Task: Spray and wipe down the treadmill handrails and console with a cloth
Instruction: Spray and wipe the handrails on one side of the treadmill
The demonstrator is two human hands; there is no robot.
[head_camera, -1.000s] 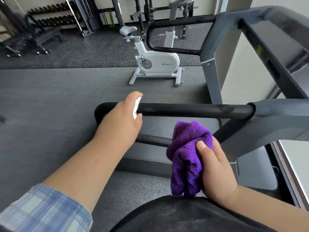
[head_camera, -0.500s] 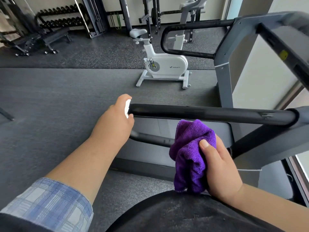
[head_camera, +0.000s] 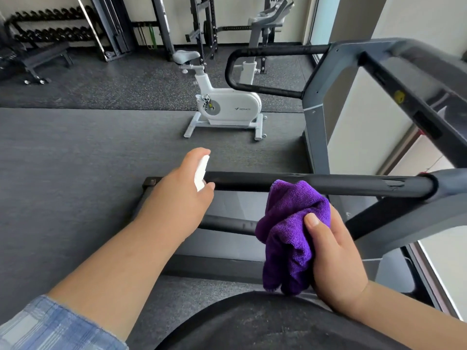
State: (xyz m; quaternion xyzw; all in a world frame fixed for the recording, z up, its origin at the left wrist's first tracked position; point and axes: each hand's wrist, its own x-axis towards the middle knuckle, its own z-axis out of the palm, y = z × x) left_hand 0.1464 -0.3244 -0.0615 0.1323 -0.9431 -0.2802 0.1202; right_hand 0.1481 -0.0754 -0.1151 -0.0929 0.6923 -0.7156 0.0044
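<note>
Two hands are at work beside a treadmill. Nearest, the right hand (head_camera: pixel 333 258) grips a bunched purple cloth (head_camera: pixel 293 233), just below the near black handrail (head_camera: pixel 316 184). The left hand (head_camera: pixel 182 195) is curled round a small white spray bottle (head_camera: pixel 201 173), mostly hidden, at the rail's left end. Farther off runs the far handrail (head_camera: pixel 265 69); beyond it stands a white exercise bike (head_camera: pixel 227 107).
</note>
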